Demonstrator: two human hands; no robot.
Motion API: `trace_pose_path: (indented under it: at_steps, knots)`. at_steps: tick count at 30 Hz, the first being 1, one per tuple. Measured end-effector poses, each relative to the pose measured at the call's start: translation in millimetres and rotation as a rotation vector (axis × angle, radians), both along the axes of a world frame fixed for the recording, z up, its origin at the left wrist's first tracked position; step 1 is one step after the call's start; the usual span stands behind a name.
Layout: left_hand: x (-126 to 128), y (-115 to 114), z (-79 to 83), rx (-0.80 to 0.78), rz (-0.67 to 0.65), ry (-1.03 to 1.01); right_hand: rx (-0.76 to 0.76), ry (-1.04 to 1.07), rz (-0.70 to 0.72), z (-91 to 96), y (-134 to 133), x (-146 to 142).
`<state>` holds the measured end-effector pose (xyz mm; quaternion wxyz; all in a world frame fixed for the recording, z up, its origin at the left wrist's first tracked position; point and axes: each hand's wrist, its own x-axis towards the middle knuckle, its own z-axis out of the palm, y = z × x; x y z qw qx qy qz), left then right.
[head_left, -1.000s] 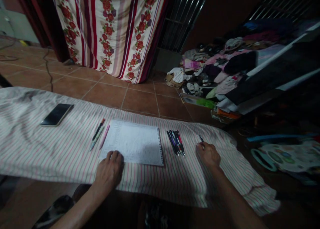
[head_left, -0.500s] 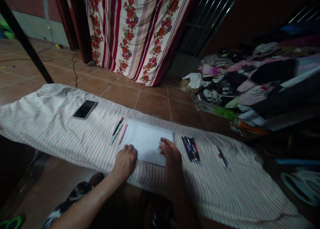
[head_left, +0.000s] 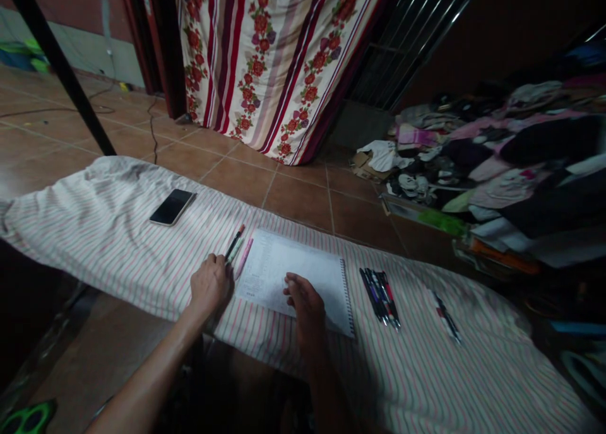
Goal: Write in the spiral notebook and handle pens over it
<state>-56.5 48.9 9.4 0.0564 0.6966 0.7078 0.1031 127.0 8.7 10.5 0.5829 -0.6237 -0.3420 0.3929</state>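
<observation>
My left hand (head_left: pixel 209 284) lies on the striped cloth with its fingers curled, at the lower ends of a dark pen with an orange end (head_left: pixel 235 243) and a pale green pen (head_left: pixel 233 252). Its fingertips are hidden, so its hold on either pen is unclear. Just right of these lies a pink pen (head_left: pixel 244 258). A spiral notebook (head_left: pixel 312 263) lies open-faced, its page bearing faint marks and its coil on the right. Over its lower part, my right hand (head_left: pixel 307 300) is closed with bent fingers; whatever it may hold is too small to make out.
A striped cloth (head_left: pixel 411 371) covers the low surface. A phone (head_left: pixel 173 207) lies at left, several pens (head_left: pixel 380 297) right of the notebook, and another pen or two (head_left: pixel 445 317) farther right. Behind hang a floral curtain (head_left: pixel 265 62) and piled clothes (head_left: pixel 478 150).
My left hand has moved left from the notebook's lower left corner to the pens. My right hand has shifted left across the page, away from the coil. The view has turned slightly.
</observation>
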Motion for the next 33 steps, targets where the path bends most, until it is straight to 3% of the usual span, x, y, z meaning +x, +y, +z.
trace_pose_path:
  at_steps: [5,12,17,25,33]
  knots:
    - [-0.6,5.5,-5.7,-0.066,0.031,-0.064,-0.074,0.015,0.031,-15.5,2.0,6.4]
    - [-8.1,17.7,0.9,-0.172,0.14,-0.324,-0.103,0.039,0.06,-24.6,8.2,11.7]
    - [-8.9,25.0,-1.3,-0.252,0.217,-0.731,-0.095,0.043,0.093,-24.0,10.8,11.6]
    - [15.4,18.7,-4.1,-0.509,0.155,-1.557,-0.106,0.058,0.112,-20.2,9.0,12.3]
    - [39.3,0.0,-5.9,-0.717,0.142,-1.866,-0.098,0.062,0.131,-20.7,10.8,8.6]
